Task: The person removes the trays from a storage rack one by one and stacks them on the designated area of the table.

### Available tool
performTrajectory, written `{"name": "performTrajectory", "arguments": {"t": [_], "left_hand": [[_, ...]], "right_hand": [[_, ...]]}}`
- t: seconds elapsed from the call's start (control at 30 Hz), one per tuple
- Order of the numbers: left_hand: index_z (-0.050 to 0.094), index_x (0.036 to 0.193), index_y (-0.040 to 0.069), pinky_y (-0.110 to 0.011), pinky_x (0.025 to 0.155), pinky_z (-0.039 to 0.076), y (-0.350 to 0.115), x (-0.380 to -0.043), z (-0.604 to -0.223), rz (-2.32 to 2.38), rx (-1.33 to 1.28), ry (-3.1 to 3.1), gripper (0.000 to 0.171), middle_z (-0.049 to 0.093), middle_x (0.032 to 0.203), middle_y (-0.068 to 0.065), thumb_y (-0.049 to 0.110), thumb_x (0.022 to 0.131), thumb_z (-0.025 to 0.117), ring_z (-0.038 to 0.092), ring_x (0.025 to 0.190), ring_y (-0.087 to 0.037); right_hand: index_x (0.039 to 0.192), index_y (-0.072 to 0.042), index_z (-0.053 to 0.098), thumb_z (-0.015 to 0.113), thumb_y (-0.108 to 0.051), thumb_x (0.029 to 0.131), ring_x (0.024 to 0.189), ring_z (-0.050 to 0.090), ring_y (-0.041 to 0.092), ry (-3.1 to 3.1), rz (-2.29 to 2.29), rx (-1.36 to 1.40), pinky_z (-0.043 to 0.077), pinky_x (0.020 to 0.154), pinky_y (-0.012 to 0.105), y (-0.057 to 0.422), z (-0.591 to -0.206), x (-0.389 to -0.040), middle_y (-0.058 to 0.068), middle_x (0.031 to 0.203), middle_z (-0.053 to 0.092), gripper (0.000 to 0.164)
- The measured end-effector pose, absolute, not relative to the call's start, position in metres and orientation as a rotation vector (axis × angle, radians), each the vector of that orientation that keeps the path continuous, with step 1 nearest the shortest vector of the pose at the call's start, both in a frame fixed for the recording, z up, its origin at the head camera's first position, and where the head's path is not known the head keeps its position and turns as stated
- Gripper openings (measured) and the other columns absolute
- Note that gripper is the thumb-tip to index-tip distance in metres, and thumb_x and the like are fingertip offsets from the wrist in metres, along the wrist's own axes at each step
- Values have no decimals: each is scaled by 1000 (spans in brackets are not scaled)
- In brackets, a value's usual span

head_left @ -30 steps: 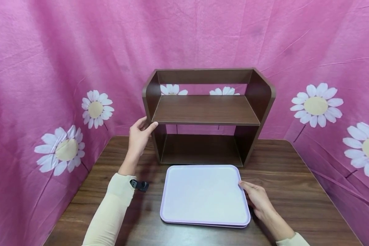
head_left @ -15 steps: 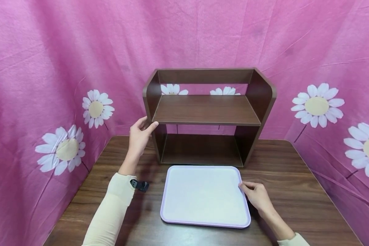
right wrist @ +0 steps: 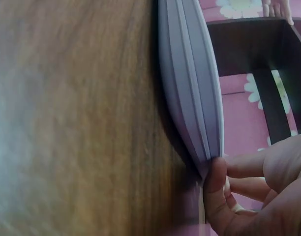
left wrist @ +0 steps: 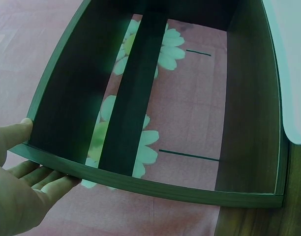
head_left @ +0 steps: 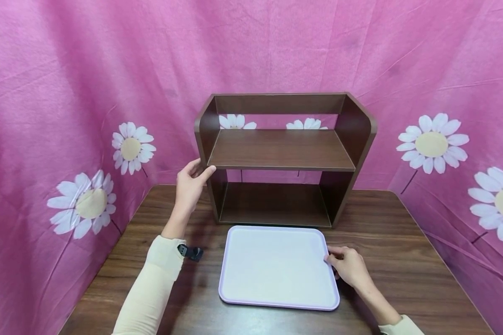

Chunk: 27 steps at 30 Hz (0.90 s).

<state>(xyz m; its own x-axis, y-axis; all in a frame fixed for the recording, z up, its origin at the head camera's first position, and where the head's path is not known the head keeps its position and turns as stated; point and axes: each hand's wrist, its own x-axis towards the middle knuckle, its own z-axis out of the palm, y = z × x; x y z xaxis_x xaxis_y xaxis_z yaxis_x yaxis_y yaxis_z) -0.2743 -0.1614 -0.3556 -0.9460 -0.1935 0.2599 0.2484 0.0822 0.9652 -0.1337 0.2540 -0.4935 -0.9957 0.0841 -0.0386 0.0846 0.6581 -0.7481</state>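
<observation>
A dark brown two-tier desktop shelf (head_left: 281, 149) stands upright at the back of the table. My left hand (head_left: 190, 186) grips its left side panel, thumb at the front edge and fingers around the outside, as the left wrist view shows. In front of the shelf lie stacked lavender trays (head_left: 278, 267), flat on the table; the right wrist view shows their layered rims (right wrist: 192, 83). My right hand (head_left: 349, 266) pinches the trays' right edge between thumb and fingers. How many trays the fingers take in, I cannot tell.
The wood-grain table (head_left: 402, 260) extends on both sides of the trays. A pink curtain (head_left: 276, 46) with large white daisies hangs behind and at both sides. A black band (head_left: 190, 252) is at my left wrist.
My right hand has shifted slightly toward me along the trays' right edge. The upper tray has moved a little, and its rim now lines up with the one below. The left hand has stayed still.
</observation>
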Motion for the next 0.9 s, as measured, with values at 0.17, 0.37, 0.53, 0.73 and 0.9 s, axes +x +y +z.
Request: {"name": "performTrajectory", "arguments": {"t": [0.17,0.37,0.53,0.73,0.9], "left_hand": [[63,144,0,-17,80,59,-162,-274,-356,-1924,-42,-2049,53,68,142,-22,13,96,80,66,130,-29],[63,143,0,-15,81,59,-163,-275,-356,-1917,-35,-2049,53,69,140,-23,14,96,82,67,130,-29],[63,143,0,-12,85,57,-164,-275,-357,-1902,-34,-2055,53,69,140,-22,15,96,81,66,132,-28],[64,144,2,-15,85,58,-164,-272,-360,-1901,-16,-2040,51,70,137,-21,17,97,80,71,119,-21],[67,138,1,-17,73,58,-164,-268,-364,-1833,-10,-2048,44,72,129,-20,16,98,78,70,97,-4]], "right_hand": [[130,8,71,74,-6,96,50,64,18,2829,-1305,149,55,48,28,255,-494,-134,18,97,73,37],[132,11,68,71,-7,98,51,64,18,2771,-1338,171,57,48,31,255,-494,-136,8,76,70,38],[127,13,69,71,-11,100,56,66,17,2718,-1360,176,59,48,32,256,-496,-136,5,74,70,36],[126,11,70,71,-12,101,62,67,16,2700,-1371,149,60,51,31,258,-496,-136,6,77,72,35],[123,8,73,71,-10,101,64,66,14,2722,-1379,123,60,53,29,264,-490,-137,7,77,72,28]]}}
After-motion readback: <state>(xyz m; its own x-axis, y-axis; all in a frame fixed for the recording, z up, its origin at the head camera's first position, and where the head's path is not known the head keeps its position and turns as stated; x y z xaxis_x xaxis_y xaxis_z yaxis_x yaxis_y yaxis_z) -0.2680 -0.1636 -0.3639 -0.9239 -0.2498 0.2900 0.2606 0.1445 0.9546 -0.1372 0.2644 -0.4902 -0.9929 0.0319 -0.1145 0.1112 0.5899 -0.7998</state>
